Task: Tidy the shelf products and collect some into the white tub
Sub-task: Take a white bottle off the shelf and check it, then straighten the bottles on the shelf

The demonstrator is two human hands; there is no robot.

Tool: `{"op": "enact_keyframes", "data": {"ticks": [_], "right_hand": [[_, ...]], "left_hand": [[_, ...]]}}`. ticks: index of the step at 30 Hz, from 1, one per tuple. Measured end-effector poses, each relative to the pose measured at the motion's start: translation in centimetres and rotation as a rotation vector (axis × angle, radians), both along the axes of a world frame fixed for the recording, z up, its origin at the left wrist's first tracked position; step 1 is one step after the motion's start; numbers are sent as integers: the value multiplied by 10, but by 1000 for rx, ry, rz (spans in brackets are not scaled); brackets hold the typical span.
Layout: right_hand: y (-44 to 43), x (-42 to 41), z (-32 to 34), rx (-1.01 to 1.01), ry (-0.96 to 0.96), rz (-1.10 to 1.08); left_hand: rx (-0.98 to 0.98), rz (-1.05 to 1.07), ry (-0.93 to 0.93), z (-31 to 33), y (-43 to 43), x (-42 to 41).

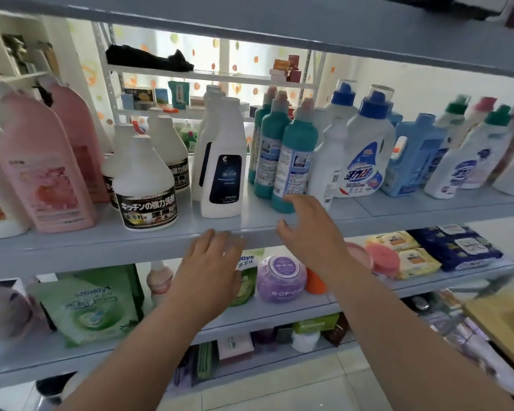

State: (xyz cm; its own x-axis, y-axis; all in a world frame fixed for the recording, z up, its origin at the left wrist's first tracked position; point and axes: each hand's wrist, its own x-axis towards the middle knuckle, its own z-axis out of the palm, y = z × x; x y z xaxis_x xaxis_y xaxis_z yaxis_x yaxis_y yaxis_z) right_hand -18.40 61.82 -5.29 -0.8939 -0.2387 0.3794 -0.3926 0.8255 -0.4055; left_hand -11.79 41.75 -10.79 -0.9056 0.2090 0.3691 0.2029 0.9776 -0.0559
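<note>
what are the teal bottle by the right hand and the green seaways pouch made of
Teal bottle: looks like opaque moulded plastic, smooth with a soft sheen, under a printed label. Green Seaways pouch: probably flexible plastic film, glossy; its surface wrinkles and catches light.

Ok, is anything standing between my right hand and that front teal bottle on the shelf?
Nothing visible does. The right hand, fingers spread, is right at the base of the front teal bottle, over bare shelf. A plain white bottle stands close on its right, so room there looks tight.
</note>
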Motion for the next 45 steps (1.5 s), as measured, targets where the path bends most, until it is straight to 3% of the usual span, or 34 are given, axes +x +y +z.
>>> {"op": "enact_keyframes", "data": {"ticks": [8, 14, 19, 22, 24, 29, 32, 37, 39, 41, 43, 45], "right_hand": [[23, -55, 69, -270, 291, -3], [8, -107, 108, -199, 152, 76], [3, -116, 115, -166, 181, 56], [2, -107, 113, -273, 113, 143], [5, -98, 113, -352, 71, 196], [20, -64, 107, -664, -52, 315], [23, -35, 99, -889, -180, 355], [23, 16, 82, -1225, -417, 426], [23, 33, 72, -1360, -484, 451], [22, 45, 58, -1400, -525, 417], [26, 57, 38, -1348, -517, 324], [33, 75, 16, -1228, -482, 264]], "left_hand": [[38, 80, -76, 0, 38, -29], [-80, 171, 5, 4, 51, -29], [1, 110, -11, -10, 45, -34], [37, 127, -72, -8, 44, -31], [203, 76, -75, -4, 47, -23], [1136, 19, 30, 17, 61, 15], [1573, -3, -115, 26, 70, 30], [1789, -117, -446, 11, 83, 48], [1971, -280, -692, 1, 90, 61], [2026, -429, -846, -4, 99, 76], [1974, -395, -807, -7, 111, 91], [1808, -216, -616, -8, 123, 98]]}}
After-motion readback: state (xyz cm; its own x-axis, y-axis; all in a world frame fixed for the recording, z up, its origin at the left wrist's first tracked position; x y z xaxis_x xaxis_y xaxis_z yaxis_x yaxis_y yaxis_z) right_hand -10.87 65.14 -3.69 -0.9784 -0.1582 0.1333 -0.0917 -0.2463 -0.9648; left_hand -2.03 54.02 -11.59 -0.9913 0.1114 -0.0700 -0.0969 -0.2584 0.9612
